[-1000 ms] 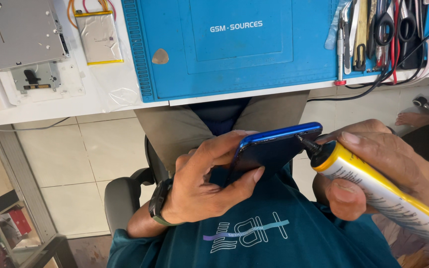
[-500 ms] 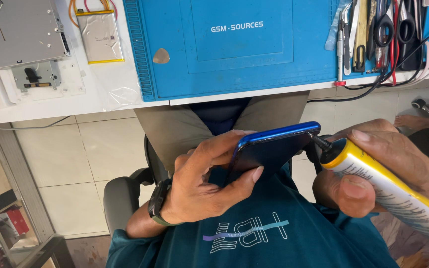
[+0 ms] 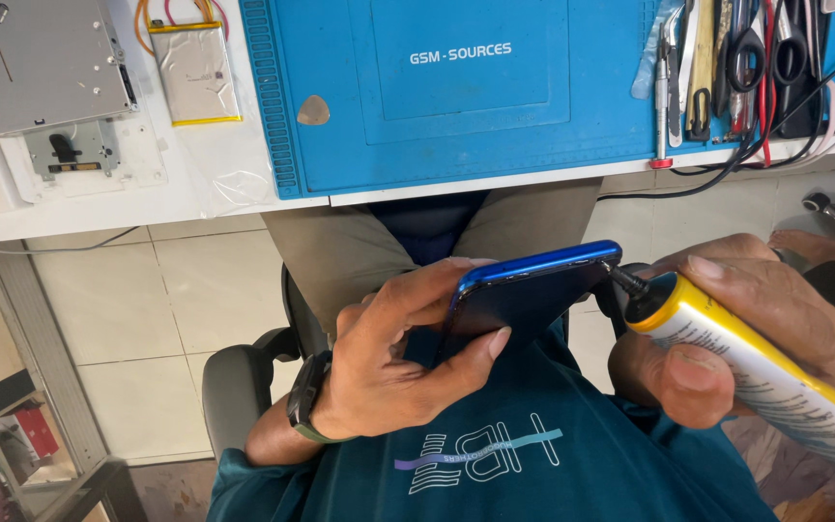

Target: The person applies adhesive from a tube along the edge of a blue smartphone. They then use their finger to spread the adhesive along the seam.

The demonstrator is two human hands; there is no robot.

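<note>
My left hand (image 3: 388,353) grips a blue phone (image 3: 533,290), tilted on edge above my lap, with the thumb on its lower side and the fingers over the top edge. My right hand (image 3: 736,329) is closed around a yellow and white glue tube (image 3: 765,372). The tube's black nozzle (image 3: 627,281) touches the phone's right corner. A dark watch sits on my left wrist (image 3: 303,394).
A blue work mat (image 3: 456,87) lies on the white bench with a guitar-pick-shaped opening tool (image 3: 312,109). Scissors, tweezers and cables (image 3: 736,58) crowd its right side. A flat battery (image 3: 190,72) and a metal drive (image 3: 36,63) lie at left. A chair arm (image 3: 244,372) is below.
The glue tube's nozzle slid slightly right and down along the phone's right corner. My left hand and the phone stayed almost still.
</note>
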